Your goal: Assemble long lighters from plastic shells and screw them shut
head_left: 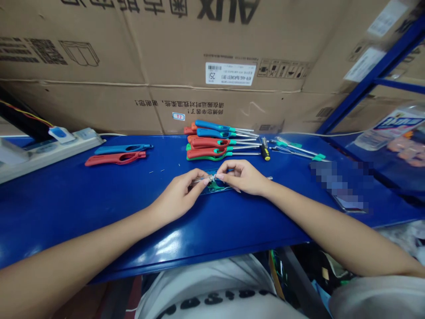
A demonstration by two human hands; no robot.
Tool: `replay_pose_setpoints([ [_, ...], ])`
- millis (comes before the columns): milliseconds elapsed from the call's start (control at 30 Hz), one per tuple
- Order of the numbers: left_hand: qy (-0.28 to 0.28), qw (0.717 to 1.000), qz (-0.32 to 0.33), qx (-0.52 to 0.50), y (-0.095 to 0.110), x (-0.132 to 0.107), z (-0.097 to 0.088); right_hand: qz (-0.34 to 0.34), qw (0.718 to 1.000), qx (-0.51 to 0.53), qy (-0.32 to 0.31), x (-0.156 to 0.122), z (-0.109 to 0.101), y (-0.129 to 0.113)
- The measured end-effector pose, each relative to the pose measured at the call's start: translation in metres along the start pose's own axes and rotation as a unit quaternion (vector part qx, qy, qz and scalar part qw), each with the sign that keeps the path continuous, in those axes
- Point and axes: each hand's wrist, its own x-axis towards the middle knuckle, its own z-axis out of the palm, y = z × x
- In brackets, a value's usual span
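My left hand (pixel 186 190) pinches a small pale wire-like piece (pixel 212 177) between thumb and fingertips. From the other side, my right hand (pixel 244 177) is closed at the same spot, its fingertips meeting the piece; what exactly they grip is too small to make out. Just beneath both hands lies a blue lighter shell (pixel 208 191) with green inside, partly covered by the fingers. Beyond them sits a pile of long-nosed gas lighters with red handles (pixel 209 153) and blue handles (pixel 214 132), their metal tubes pointing right.
A yellow-and-black screwdriver (pixel 265 151) lies beside the pile, near metal tubes with green parts (pixel 299 148). Blue and red handle shells (pixel 116 158) and a power strip (pixel 66 148) are left. A phone (pixel 348 197) lies right. Cardboard (pixel 166 53) stands behind.
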Motion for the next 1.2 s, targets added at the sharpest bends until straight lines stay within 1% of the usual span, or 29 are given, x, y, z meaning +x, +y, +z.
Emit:
replay_pose_setpoints([
  [100,0.002,1.0,-0.003,-0.01,-0.0026,0.0008,0.0009,0.005,1.0,0.007,0.007,0.0,0.0017,-0.0002],
  [367,0.001,0.998,-0.016,-0.056,-0.0044,0.0025,0.0042,-0.008,0.999,0.024,0.026,0.0025,0.0041,0.0006],
  [567,0.005,0.999,-0.011,-0.052,-0.005,0.0007,0.0062,-0.003,0.999,0.013,0.034,0.0021,0.0055,0.0015],
  [733,0.006,0.998,-0.009,-0.06,-0.0038,0.0008,0.0062,0.014,0.999,0.027,0.019,0.0016,0.0043,0.0005],
  [933,0.009,0.998,-0.016,-0.068,-0.0002,0.0023,0.0046,0.001,0.998,0.06,-0.006,0.0048,-0.0009,-0.0015],
  [1067,0.015,0.997,-0.023,-0.069,0.0012,0.0023,0.0045,0.0,0.999,0.047,-0.008,0.0048,-0.0016,-0.0027],
  [1200,0.023,0.996,-0.025,-0.087,0.0028,0.0023,0.0054,0.0,1.0,0.027,0.003,0.003,0.0011,-0.0032],
])
